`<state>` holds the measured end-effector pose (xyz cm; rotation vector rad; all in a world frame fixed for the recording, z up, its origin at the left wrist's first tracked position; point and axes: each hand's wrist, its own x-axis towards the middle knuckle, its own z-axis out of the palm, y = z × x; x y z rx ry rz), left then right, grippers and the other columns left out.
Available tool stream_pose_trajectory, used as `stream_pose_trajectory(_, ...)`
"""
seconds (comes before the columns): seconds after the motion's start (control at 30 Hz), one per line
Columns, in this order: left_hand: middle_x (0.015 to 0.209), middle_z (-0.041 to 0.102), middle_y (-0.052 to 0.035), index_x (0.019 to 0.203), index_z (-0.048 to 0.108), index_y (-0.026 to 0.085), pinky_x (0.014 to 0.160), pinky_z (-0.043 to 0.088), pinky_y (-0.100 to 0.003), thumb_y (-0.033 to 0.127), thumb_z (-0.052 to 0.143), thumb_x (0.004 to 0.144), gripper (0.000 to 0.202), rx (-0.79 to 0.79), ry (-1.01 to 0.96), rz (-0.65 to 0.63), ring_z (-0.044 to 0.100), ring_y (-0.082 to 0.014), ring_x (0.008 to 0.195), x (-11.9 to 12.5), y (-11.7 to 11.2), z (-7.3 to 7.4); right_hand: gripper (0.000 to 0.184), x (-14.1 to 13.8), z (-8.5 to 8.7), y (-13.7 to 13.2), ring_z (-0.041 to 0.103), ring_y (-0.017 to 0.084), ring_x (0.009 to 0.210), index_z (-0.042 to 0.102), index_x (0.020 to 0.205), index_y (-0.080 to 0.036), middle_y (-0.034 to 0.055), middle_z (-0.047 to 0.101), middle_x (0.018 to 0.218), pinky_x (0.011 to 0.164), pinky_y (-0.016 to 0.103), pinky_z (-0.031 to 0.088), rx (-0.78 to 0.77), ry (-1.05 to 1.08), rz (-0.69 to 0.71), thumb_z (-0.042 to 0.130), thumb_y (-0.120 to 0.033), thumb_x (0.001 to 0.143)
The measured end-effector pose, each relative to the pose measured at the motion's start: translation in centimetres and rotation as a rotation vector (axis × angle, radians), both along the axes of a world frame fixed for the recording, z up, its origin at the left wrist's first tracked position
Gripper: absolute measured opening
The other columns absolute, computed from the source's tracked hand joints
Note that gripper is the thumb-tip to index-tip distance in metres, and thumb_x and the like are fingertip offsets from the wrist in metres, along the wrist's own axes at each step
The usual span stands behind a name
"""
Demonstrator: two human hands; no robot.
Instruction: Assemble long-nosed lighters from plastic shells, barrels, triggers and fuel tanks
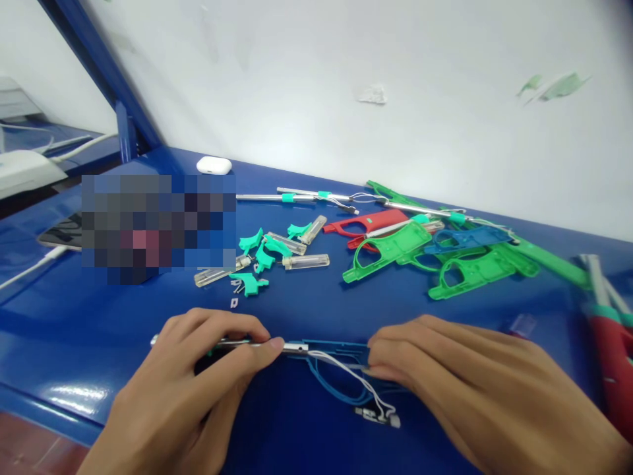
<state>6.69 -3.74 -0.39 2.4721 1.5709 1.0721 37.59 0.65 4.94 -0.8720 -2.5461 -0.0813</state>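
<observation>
Low in the centre of the frame, the left hand (198, 369) pinches a thin metal rod (294, 346) while the right hand (469, 382), apart from it, clamps a blue handle shell (341, 344) against the table (306, 303). The rod appears to be mid-fitting into the shell, which calls for steady alignment. Its long axis runs left to right, free tip pointing left.

earbud case (213, 165) | red shell (368, 223) | green shells (390, 249) | clear tubes (306, 262) | teal triggers (251, 241)

free: bare table (316, 310) band mid-bench | blocked: clear tubes (306, 262) — handle shells (390, 251) behind | snag: white wire (346, 371) in front
</observation>
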Motion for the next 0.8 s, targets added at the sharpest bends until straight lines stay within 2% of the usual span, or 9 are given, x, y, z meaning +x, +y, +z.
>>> stream_pose_trajectory(0.17,0.123,0.074,0.0071,0.126,0.076,0.036,0.103,0.049,-0.029,0.002,0.055,0.114,0.041,0.006,0.018,-0.019,0.067,-0.0132,0.115,-0.1,0.2,0.1,0.061,0.8,-0.7,-0.7,0.087,0.020,0.100,0.059,0.130,-0.030,-0.0034,0.089,0.111,0.097,0.031,0.065,0.011,-0.036,-0.034,0.033,0.008,0.091)
stream_pose_trajectory(0.23,0.124,0.075,0.0069,0.128,0.076,0.037,0.104,0.049,-0.028,0.004,0.056,0.114,0.040,0.007,0.039,-0.032,0.067,-0.0134,0.116,-0.3,0.3,0.1,0.062,0.8,-0.7,-0.6,0.087,0.020,0.103,0.058,0.134,-0.030,-0.0032,0.089,0.113,0.104,0.033,0.064,0.018,-0.044,-0.038,0.033,0.008,0.092)
stream_pose_trajectory(0.4,0.123,0.077,0.0072,0.128,0.077,0.038,0.103,0.051,-0.027,0.004,0.058,0.112,0.042,0.005,0.029,-0.042,0.069,-0.0139,0.114,-0.6,0.2,0.0,0.051,0.7,-0.9,-0.2,0.085,0.022,0.098,0.060,0.123,-0.031,-0.0011,0.088,0.112,0.097,0.037,0.064,-0.033,-0.061,-0.009,0.038,0.005,0.094)
stream_pose_trajectory(0.57,0.125,0.077,0.0064,0.129,0.078,0.038,0.102,0.053,-0.027,0.006,0.060,0.112,0.041,-0.007,0.030,-0.046,0.069,-0.0143,0.116,-0.6,0.3,0.0,0.046,1.1,-0.9,-0.2,0.084,0.024,0.093,0.064,0.124,-0.030,-0.0005,0.088,0.111,0.092,0.042,0.063,-0.066,-0.068,0.001,0.048,0.001,0.095)
stream_pose_trajectory(0.63,0.125,0.077,0.0066,0.128,0.078,0.038,0.102,0.053,-0.026,0.007,0.059,0.113,0.040,0.004,0.032,-0.041,0.069,-0.0139,0.116,-0.6,0.3,0.0,0.044,1.1,-0.6,0.1,0.084,0.021,0.089,0.067,0.120,-0.028,-0.0018,0.088,0.107,0.092,0.040,0.064,-0.055,-0.084,0.030,0.046,0.004,0.097)
stream_pose_trajectory(0.8,0.126,0.075,0.0060,0.130,0.077,0.037,0.104,0.051,-0.025,0.005,0.059,0.113,0.041,-0.025,0.025,-0.052,0.068,-0.0135,0.116,-0.7,0.2,0.1,0.045,0.3,0.7,1.3,0.083,0.016,0.079,0.077,0.107,-0.025,-0.0041,0.087,0.098,0.079,0.033,0.065,-0.015,-0.121,0.086,0.043,0.004,0.104)
